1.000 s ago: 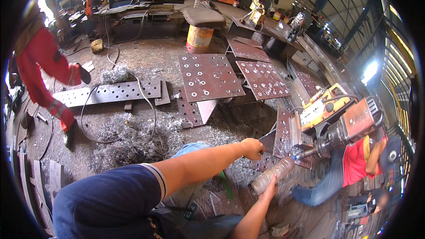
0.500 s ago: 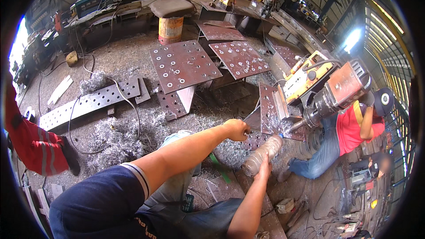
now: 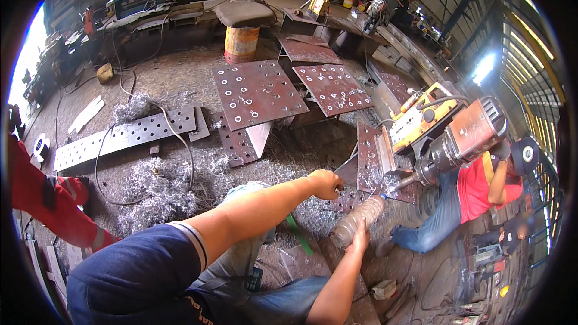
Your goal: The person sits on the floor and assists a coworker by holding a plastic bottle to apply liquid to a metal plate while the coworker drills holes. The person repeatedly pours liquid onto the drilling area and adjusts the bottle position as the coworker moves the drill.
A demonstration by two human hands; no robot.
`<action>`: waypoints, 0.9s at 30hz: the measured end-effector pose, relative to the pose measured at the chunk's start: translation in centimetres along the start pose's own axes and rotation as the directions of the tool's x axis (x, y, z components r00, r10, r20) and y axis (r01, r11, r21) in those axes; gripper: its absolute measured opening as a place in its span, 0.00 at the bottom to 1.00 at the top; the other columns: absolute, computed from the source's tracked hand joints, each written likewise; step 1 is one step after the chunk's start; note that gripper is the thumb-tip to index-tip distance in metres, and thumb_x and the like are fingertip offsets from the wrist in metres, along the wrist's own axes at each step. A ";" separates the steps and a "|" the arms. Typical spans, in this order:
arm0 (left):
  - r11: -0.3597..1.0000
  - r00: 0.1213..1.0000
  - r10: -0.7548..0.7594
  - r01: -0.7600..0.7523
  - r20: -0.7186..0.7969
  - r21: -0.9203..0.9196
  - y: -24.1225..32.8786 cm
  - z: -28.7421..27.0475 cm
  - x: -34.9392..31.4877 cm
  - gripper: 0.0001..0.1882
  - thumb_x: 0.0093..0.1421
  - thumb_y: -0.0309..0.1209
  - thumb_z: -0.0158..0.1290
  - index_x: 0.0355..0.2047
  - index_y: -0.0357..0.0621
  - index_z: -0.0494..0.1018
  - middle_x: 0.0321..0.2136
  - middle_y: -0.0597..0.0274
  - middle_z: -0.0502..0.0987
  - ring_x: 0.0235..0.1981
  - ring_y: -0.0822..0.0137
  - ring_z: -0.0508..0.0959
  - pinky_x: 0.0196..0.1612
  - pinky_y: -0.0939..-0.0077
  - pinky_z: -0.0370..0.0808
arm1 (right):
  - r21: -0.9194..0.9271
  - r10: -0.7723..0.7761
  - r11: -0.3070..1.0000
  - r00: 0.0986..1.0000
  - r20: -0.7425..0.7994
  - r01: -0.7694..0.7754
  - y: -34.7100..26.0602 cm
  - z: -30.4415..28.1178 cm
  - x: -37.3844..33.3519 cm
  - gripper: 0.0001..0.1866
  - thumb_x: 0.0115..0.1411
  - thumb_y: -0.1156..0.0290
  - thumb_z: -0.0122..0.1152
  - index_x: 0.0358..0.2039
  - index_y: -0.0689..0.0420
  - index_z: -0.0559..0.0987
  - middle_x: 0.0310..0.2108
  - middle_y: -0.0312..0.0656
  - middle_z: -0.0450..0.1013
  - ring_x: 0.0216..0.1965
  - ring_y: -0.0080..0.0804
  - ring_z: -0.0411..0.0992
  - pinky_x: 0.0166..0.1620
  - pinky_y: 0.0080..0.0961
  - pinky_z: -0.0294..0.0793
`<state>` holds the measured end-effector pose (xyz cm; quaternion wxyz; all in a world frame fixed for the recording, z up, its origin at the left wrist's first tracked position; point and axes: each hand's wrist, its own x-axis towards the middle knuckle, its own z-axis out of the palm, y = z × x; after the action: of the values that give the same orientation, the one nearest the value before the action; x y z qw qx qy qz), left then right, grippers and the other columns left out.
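The right hand (image 3: 359, 238) has its grip around a ribbed, cloudy plastic bottle (image 3: 355, 224), with the fingers partly hidden. The bottle is tilted, its blue tip pointing up and to the right, close to the bit of a large yellow and orange drill (image 3: 475, 129); whether the tip touches the bit, I cannot tell. The left hand (image 3: 326, 184) is in front of the bottle's upper end, apart from it, its grip narrow with the fingers curled in; I cannot tell whether it holds anything. The drill stands over a reddish steel plate (image 3: 368, 144) with holes in it. Bright metal shavings (image 3: 159, 183) lie heaped on the floor to the left, and a green strip (image 3: 298, 235) lies between the forearms. Farther off is a larger brown plate (image 3: 265, 90) marked with white rings. At the right, behind the drill, a person in a red shirt (image 3: 474, 186) raises one hand to the drill's motor end
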<state>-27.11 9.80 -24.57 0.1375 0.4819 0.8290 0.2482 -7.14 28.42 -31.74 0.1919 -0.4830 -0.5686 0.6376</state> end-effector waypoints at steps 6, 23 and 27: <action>1.000 1.000 0.009 -0.010 -0.025 -0.012 0.1 0.1 0.2 0.21 0.54 0.43 0.58 0.47 0.53 0.80 0.38 0.58 0.85 0.42 0.53 0.84 0.47 0.58 0.80 | 0.021 -0.034 0.999 0.999 0.035 0.034 0.6 -0.3 1.0 0.45 0.62 0.43 0.64 0.66 0.68 0.65 0.62 0.55 0.67 0.58 0.45 0.71 0.59 0.43 0.72; 0.952 0.996 0.091 -0.082 -0.016 0.294 -2.5 -0.6 -1.7 0.21 0.56 0.41 0.60 0.48 0.48 0.82 0.42 0.52 0.83 0.43 0.53 0.84 0.48 0.62 0.80 | -0.161 -0.455 0.887 0.881 -0.130 0.434 -0.1 2.3 -4.1 0.46 0.57 0.38 0.65 0.58 0.69 0.70 0.52 0.63 0.74 0.50 0.56 0.76 0.56 0.45 0.73; 0.998 0.998 0.049 -0.048 0.024 -0.033 0.6 0.1 -1.6 0.19 0.59 0.37 0.63 0.48 0.43 0.80 0.41 0.54 0.85 0.37 0.63 0.86 0.42 0.68 0.81 | -0.265 -0.579 0.804 0.802 -0.143 0.533 -2.4 2.7 -3.1 0.37 0.59 0.37 0.63 0.51 0.60 0.72 0.44 0.62 0.77 0.44 0.64 0.76 0.47 0.49 0.74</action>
<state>-25.85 8.64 -24.34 0.1494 0.5028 0.8111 0.2588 -8.76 25.19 -28.62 0.3795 -0.3780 -0.7257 0.4317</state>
